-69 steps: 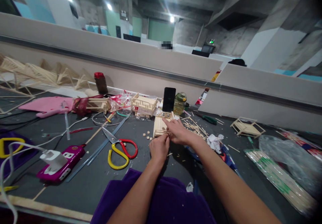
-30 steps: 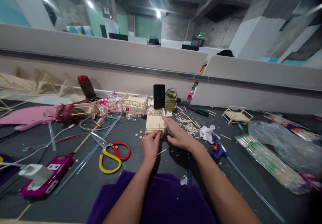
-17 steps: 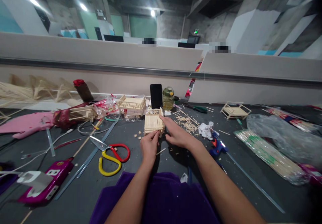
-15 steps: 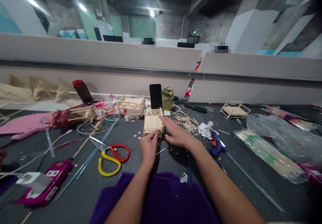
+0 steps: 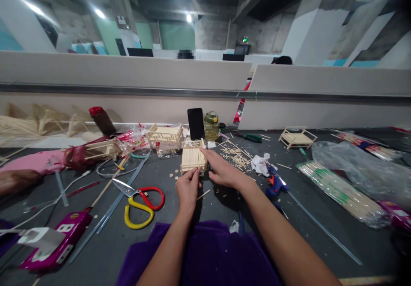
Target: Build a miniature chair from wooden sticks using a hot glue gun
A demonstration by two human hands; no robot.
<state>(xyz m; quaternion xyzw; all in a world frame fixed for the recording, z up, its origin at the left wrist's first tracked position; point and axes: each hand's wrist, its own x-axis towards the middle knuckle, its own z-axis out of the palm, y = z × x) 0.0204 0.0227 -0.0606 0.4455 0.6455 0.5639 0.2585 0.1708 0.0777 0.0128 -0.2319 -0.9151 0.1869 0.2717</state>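
A small bed-like model made of pale wooden sticks (image 5: 193, 157) stands in front of me, with a slatted top and a low rail at its front. At that front rail my left hand (image 5: 188, 189) is closed, thumb and fingertips pinched together. Whatever lies between those fingertips is too small to make out. My right hand (image 5: 223, 169) rests against the model's right side, its fingers stretched out and its thumb apart. A loose stick (image 5: 203, 194) lies on the dark table just below the hands. Tiny wooden pieces (image 5: 175, 174) are scattered left of the model.
Scissors (image 5: 138, 202) lie left, beyond them a purple power strip (image 5: 59, 239). Another person's hand (image 5: 19, 181) is at far left. Behind stand a phone (image 5: 195, 124), a bottle (image 5: 211, 126) and another stick model (image 5: 165, 136). A glue gun (image 5: 276, 183) and bagged sticks (image 5: 340, 194) lie right.
The other person's hand has come further into view at the left, over the pink cloth-like item. My view has shifted slightly. Both my hands keep their places at the model.
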